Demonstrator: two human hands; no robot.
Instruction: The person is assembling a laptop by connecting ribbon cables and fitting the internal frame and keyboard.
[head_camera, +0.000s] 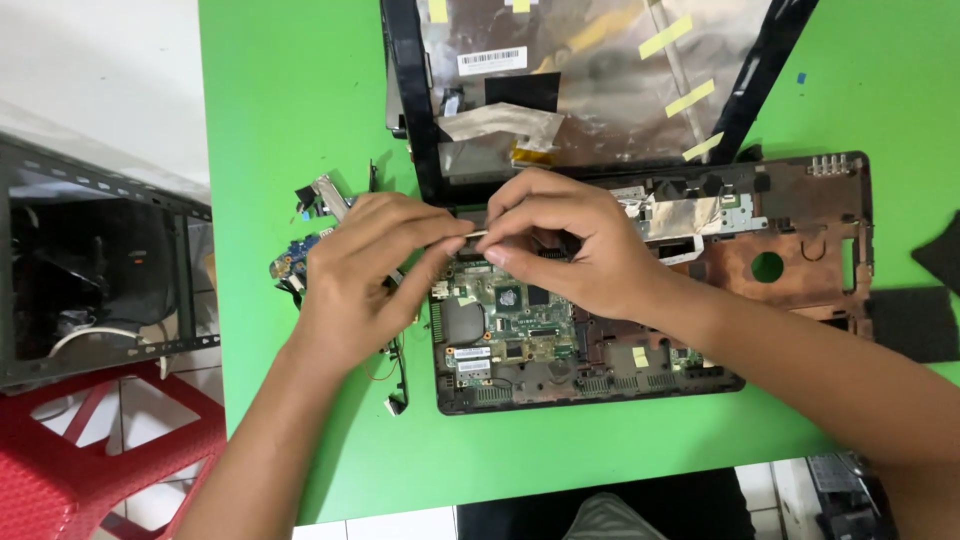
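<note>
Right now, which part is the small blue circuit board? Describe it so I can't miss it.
Start at the opened laptop base on the green table. Go left, past the left hand. The small blue circuit board lies loose beside a silver hinge bracket, the only blue part outside the chassis.

Worktop (300, 120): smooth matt green under my work. Laptop base (800, 270): matt coppery-brown plastic. Circuit board (510, 320): green, glossy chips. Lid back (600, 90): crinkled shiny foil, yellow paper tape strips (665, 38).
</note>
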